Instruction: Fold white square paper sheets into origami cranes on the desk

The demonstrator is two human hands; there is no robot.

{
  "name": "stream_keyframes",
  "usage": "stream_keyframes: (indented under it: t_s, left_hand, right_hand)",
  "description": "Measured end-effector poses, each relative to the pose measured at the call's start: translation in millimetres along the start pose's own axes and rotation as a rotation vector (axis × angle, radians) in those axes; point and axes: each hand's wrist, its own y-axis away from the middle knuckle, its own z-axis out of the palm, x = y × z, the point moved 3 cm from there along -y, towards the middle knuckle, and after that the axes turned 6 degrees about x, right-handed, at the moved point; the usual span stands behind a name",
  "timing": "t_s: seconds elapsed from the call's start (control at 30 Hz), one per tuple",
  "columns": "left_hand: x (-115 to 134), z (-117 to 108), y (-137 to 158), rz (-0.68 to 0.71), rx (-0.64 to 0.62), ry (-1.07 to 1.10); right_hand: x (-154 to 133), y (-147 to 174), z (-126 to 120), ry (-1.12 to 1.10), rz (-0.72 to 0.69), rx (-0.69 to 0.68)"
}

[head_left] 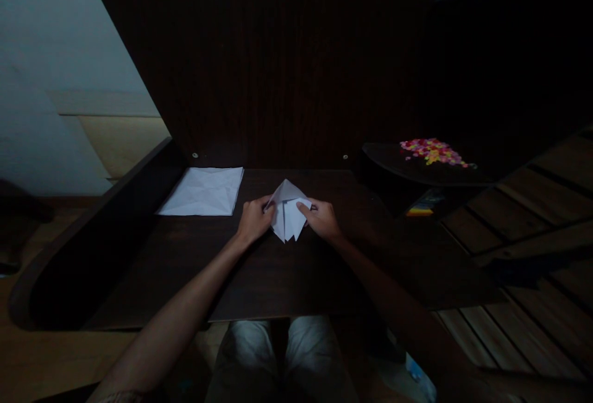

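Observation:
A folded white paper (288,212) is held between my two hands above the dark desk (278,273). Its top comes to a point, and several pointed flaps hang at its lower edge. My left hand (256,217) grips the left side, thumb toward the front. On the right side, my right hand (323,219) pinches the paper with its thumb lying on the front flap. The fingers behind the paper are partly hidden. Left of my left hand lies a stack of creased white paper sheets (204,191).
A dark panel (269,69) rises behind the desk. On a rounded shelf (384,159) at the right sits a heap of small pink, red and yellow pieces (435,151). A raised side board (92,230) bounds the left. Wooden slats (523,329) lie at the lower right.

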Motion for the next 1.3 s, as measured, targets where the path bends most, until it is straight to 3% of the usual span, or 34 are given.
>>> stream_keyframes:
  t_s: [0.17,0.4,0.63,0.83,1.0,1.3]
  left_hand:
    - [-15.8,5.2,-4.1,-0.048,-0.072,0.244]
    - [-15.3,5.1,-6.4,-0.347,-0.087,0.653]
    - [-19.0,9.1,-7.2,-0.454,-0.117,1.055]
    - [-22.0,10.4,-6.8,-0.427,-0.043,0.827]
    - [-20.0,9.9,-5.8,-0.376,-0.089,0.882]
    - [-17.6,7.0,-6.9,-0.342,-0.153,0.852]
  right_hand:
    - [6.5,-4.2,-1.1,-0.135,0.059,-0.009]
    - [11.7,-8.3,2.3,-0.431,0.224,-0.045]
    - [10.0,-7.1,-4.7,-0.529,0.268,-0.063]
    - [7.4,-6.4,-6.0,-0.47,0.205,-0.042]
    - [3.6,-7.5,-3.7,-0.458,0.147,-0.025]
    - [-0.4,-9.2,-10.6,-0.443,0.175,0.012]
